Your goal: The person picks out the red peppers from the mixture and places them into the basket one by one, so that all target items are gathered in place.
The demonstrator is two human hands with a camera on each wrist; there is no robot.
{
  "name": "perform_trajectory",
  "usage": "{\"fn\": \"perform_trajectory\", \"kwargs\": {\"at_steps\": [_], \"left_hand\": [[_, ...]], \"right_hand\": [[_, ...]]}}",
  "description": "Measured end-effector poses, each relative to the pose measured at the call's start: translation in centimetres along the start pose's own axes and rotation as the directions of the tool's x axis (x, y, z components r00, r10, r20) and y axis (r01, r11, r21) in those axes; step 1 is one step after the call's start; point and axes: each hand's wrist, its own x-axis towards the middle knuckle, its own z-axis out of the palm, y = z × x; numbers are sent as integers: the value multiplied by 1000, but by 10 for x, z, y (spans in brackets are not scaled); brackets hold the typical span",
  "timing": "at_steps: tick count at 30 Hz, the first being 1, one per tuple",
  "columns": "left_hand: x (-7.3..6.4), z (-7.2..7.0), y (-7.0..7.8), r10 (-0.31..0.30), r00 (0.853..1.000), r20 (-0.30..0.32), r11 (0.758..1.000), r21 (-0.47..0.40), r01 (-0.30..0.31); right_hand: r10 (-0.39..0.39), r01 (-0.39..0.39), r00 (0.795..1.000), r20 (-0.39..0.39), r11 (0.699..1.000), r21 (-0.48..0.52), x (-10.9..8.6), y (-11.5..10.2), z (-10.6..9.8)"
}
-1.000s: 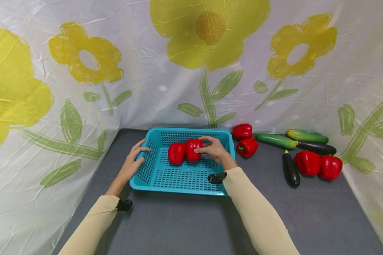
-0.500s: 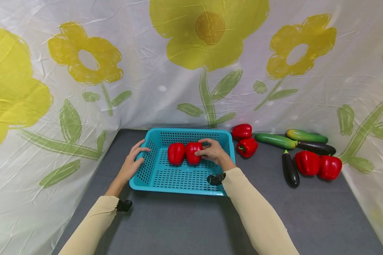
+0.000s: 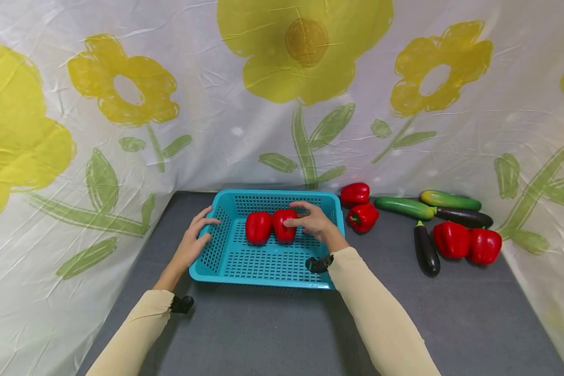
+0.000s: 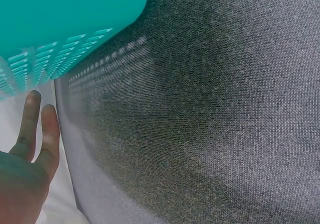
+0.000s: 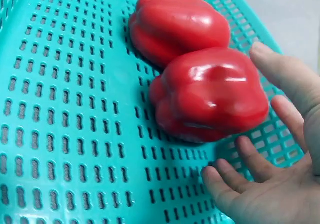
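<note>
Red pepper: inside the blue basket, just right of its middle, touching the other pepper.
Right hand: over the basket's right half, fingers spread wide beside that red pepper; I can't tell from my feeds whether they touch it.
Left hand: at the basket's left rim, fingers apart and extended.
Outside vegetables: I see a red pepper with a green stem just right of the basket, a black eggplant farther right.

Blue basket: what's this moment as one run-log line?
blue basket: two red peppers inside | left hand: at basket's left side | right hand: spread beside right-hand pepper
</note>
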Motion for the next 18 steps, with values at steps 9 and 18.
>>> {"fn": "perform_trajectory", "kwargs": {"at_steps": [9, 18], "left_hand": [[-1, -1, 1, 0, 1000, -2, 1000, -2, 0], [0, 0, 2, -4, 1000, -1, 1000, 10, 4]], "right_hand": [[-43, 48, 998, 51, 994, -98, -7, -15, -10], [-103, 117, 988, 114, 984, -130, -21, -29, -24]]}}
